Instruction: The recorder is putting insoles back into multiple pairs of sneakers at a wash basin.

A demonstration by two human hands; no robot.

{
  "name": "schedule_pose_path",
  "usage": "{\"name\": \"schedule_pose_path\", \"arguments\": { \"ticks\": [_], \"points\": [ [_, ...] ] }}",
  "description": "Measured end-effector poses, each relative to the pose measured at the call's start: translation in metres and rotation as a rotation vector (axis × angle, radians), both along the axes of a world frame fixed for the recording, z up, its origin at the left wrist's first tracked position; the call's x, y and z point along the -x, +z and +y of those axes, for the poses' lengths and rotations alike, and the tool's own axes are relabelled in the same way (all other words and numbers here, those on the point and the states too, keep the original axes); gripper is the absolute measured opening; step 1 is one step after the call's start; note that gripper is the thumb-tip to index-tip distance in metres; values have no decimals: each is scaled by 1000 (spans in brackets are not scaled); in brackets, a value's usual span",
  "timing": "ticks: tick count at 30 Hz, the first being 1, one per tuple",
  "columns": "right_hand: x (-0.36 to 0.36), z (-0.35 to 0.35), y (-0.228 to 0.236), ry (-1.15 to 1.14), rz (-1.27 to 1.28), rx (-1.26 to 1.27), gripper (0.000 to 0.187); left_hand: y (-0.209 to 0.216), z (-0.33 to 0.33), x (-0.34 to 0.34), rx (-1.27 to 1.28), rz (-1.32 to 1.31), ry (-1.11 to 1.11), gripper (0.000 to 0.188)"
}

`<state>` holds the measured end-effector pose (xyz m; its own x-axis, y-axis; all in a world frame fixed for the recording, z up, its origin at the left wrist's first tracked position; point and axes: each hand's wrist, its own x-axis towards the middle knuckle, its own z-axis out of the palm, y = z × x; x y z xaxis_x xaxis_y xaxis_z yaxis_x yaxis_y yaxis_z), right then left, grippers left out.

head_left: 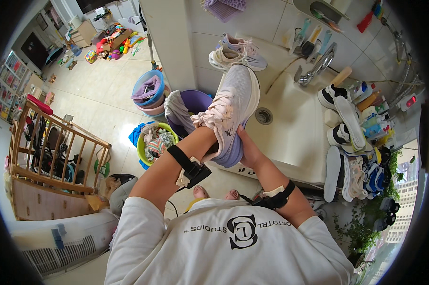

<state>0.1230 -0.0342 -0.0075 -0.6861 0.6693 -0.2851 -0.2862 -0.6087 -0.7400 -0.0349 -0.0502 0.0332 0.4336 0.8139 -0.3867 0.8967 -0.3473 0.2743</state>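
A pale lilac-white sneaker point(237, 97) with pink laces is held up over the front left of the sink, toe pointing away from me. My left wrist point(206, 137) enters the shoe's opening, and the hand is hidden inside it. Around the heel, my right hand point(250, 148) grips the shoe from the right, with the thumb along its side. The mauve heel part hangs near the sink's front edge. Another light sneaker pair point(237, 52) stands on the sink's back left corner, behind the held shoe.
The cream sink point(290, 128) has a chrome faucet point(319, 66) at its back. Shoes and insoles point(349, 123) crowd its right ledge beside several bottles point(373, 107). At left are a purple bucket point(198, 102), a green clothes basin point(143, 147) and stacked basins point(148, 88).
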Motion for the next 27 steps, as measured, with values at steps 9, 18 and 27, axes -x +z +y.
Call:
{"name": "schedule_pose_path", "arguments": {
  "ticks": [9,18,27],
  "points": [
    [0,1,-7,25,42,-7,61,1,-3,1,-1,16,-2,50],
    [2,2,-4,29,168,-4,70,5,-2,-4,6,150,-40,50],
    [8,-4,12,-21,210,-32,75,21,-1,-19,-13,467,-204,50]
  ]
}}
